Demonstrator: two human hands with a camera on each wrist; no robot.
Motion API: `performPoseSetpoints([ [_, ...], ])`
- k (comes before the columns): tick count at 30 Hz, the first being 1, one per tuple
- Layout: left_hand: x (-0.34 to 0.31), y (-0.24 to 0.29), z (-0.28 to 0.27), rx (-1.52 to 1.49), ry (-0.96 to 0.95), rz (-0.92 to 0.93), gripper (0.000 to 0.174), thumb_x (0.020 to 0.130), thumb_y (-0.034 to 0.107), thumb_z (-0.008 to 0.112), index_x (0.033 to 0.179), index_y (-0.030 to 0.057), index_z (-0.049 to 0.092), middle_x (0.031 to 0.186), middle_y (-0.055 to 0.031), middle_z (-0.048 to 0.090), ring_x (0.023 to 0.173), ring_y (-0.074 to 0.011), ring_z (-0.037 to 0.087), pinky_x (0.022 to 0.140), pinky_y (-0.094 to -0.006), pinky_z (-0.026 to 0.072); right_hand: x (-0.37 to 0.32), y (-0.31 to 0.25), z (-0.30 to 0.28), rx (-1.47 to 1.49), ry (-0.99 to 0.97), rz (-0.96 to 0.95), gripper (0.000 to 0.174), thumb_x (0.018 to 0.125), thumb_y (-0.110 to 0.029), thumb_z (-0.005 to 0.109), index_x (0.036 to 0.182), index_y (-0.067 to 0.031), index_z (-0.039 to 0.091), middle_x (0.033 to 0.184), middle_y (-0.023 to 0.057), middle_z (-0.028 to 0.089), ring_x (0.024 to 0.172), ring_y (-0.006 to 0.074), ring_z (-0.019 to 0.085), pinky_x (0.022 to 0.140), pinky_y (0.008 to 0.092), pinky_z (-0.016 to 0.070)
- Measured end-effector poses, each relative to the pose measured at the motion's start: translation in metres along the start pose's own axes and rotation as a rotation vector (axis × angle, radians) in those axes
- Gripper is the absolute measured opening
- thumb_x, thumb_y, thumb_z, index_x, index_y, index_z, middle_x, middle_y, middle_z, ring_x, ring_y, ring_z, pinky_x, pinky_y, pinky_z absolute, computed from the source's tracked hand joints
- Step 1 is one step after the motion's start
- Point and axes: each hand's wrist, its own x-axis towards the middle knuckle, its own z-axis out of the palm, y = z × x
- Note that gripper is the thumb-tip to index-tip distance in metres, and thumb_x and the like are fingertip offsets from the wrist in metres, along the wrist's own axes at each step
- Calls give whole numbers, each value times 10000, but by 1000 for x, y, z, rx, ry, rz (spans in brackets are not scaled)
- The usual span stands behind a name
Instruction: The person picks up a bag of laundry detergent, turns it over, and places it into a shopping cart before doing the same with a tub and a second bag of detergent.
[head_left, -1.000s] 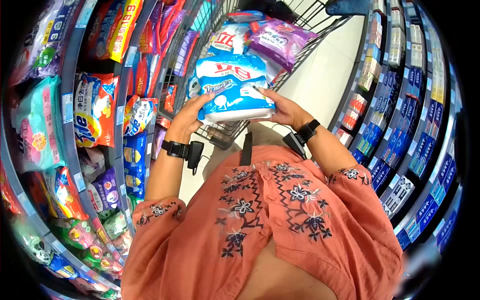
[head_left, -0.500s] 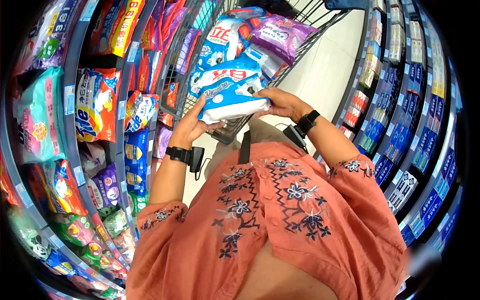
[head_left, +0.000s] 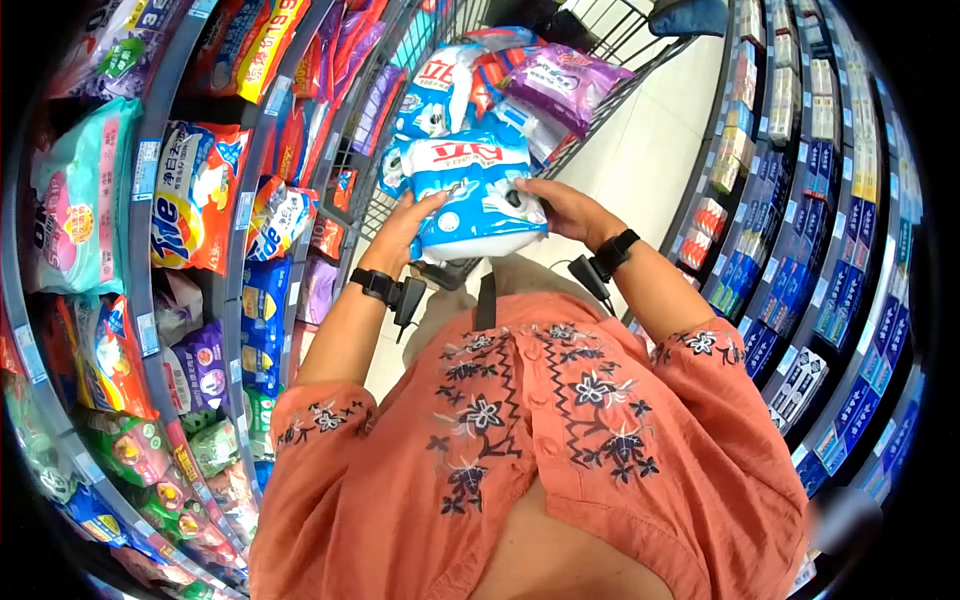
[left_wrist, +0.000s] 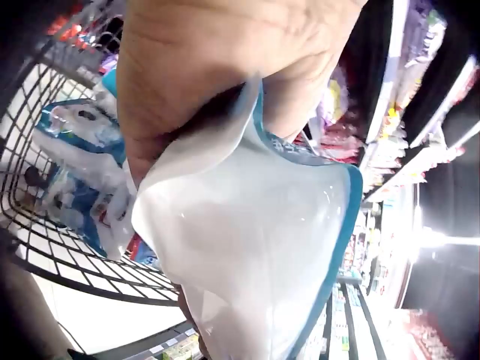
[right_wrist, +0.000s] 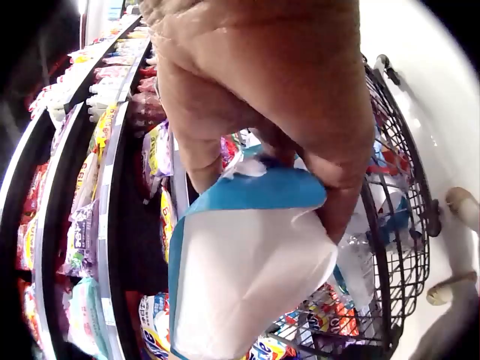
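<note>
A blue-and-white laundry detergent bag [head_left: 475, 190] is held up in front of the body, its printed face upward. My left hand [head_left: 402, 226] grips its left side, with the thumb on top. On the opposite side my right hand [head_left: 578, 214] pinches the edge, thumb also on the print. Close up in the left wrist view, the bag's white back [left_wrist: 240, 232] bulges below the curled fingers. In the right wrist view, the blue-edged end [right_wrist: 255, 262] of the bag sits between the thumb and fingers. Behind it, a similar blue-and-white bag [head_left: 428, 105] lies in the black wire cart [right_wrist: 409, 274].
A purple bag [head_left: 568, 85] lies in the cart, beside red-and-blue packs. Left stand shelves of detergent bags, including an orange one [head_left: 205, 200] and a teal one [head_left: 85, 205]. Shelves of small boxes [head_left: 790, 270] line the right side. Pale floor [head_left: 650, 130] shows between.
The detergent bag tipped down toward the body, then back so its print faces up more. Both hands keep hold of it; the left thumb has slid further onto its front.
</note>
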Motion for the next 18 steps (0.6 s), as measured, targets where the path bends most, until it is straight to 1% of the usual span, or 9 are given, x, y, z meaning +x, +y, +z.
performPoseSetpoints([
  [1,-1,2,0,45,-9,52,662,887,155,751,1410,-28,388,1248,-171,624,1056,-242,680,847,-352,603,1,0,3,-22,8,-27,451,971,-317,637,1288,-2,571,1207,110,671,1057,208,673,932,342,554],
  [2,-11,13,10,92,-18,106,660,885,154,753,1407,-28,392,1241,-168,626,1054,-238,678,844,-349,602,-2,-4,9,-20,45,-35,445,959,-268,640,1299,7,558,1217,123,670,1047,217,683,943,349,550],
  [5,-42,45,32,206,-8,259,625,883,138,745,1399,-5,423,1230,-137,629,1050,-207,662,855,-332,581,-2,-10,21,31,-4,-145,443,937,-213,641,1311,7,550,1231,131,666,1067,217,680,947,354,551],
  [9,-73,85,44,266,41,437,568,891,125,731,1382,17,466,1244,-116,623,1072,-177,637,903,-309,540,-11,-46,68,7,-23,-343,476,907,-142,646,1342,5,521,1237,131,661,1074,215,680,942,358,560],
  [10,-84,94,47,264,47,487,572,891,124,731,1385,16,464,1248,-114,622,1081,-173,633,907,-305,535,-10,-53,75,-21,-44,-397,489,891,-95,649,1348,9,509,1237,133,658,1063,218,684,940,362,564],
  [13,-120,121,56,273,74,607,594,891,134,731,1401,13,451,1261,-109,618,1110,-170,618,927,-310,525,-23,-78,114,-48,-54,-479,493,877,-68,656,1340,17,509,1236,141,657,1045,225,693,929,364,574],
  [14,-130,127,55,275,86,642,603,891,139,731,1408,12,446,1266,-107,617,1121,-170,614,934,-313,522,-26,-85,126,-75,-74,-500,500,872,-78,665,1343,12,524,1227,112,659,1069,206,672,942,346,548],
  [17,-175,141,56,309,128,756,620,899,157,721,1429,19,432,1289,-104,607,1143,-178,606,964,-320,509,-53,-99,166,-273,-123,-646,508,872,-92,661,1355,5,537,1223,76,654,1108,180,632,968,321,498],
  [18,-188,143,50,290,112,767,634,905,177,711,1445,21,417,1320,-102,588,1162,-187,598,991,-338,497,-65,-102,178,-370,-119,-667,513,878,-109,645,1369,-2,540,1237,50,640,1147,162,589,1000,298,446],
])
